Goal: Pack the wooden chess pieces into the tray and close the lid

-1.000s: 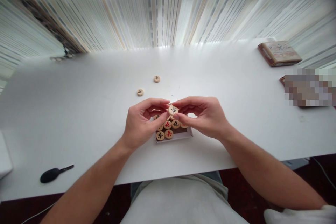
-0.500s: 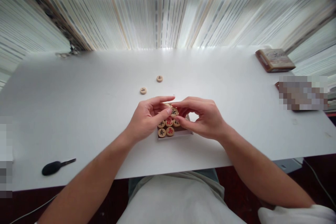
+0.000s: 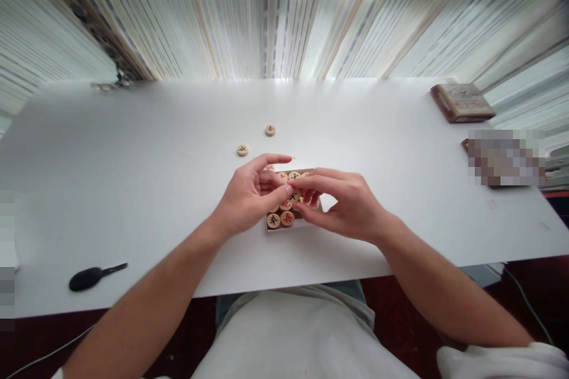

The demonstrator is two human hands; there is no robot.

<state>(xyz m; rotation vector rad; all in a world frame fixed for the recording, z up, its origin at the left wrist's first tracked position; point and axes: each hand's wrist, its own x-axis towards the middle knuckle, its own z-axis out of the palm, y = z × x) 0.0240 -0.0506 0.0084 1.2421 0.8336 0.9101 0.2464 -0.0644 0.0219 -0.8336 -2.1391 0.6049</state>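
A wooden Chinese chess piece (image 3: 293,196) with a black character is held over an open box (image 3: 304,226). My right hand (image 3: 349,204) pinches it between thumb and fingers. My left hand (image 3: 246,198) has its thumb at the piece's left edge, index finger stretched out; its other fingers are curled and partly hidden. Inside the box lie more round pieces, among them a black-marked one (image 3: 273,220) and a red-marked one (image 3: 287,218) in the near row. Another red-marked piece (image 3: 269,167) shows just behind my left hand.
Two loose black-marked pieces, one farther (image 3: 270,130) and one nearer (image 3: 242,150), lie on the white table (image 3: 178,189). A black brush-like object (image 3: 89,278) rests at the front left. A brown box (image 3: 463,102) stands at the back right, with a blurred-out item (image 3: 507,157) nearer.
The held piece has dipped slightly, and my left hand's fingers have shifted, uncovering the red-marked piece behind them and more of the box's far row. The view has tilted a little.
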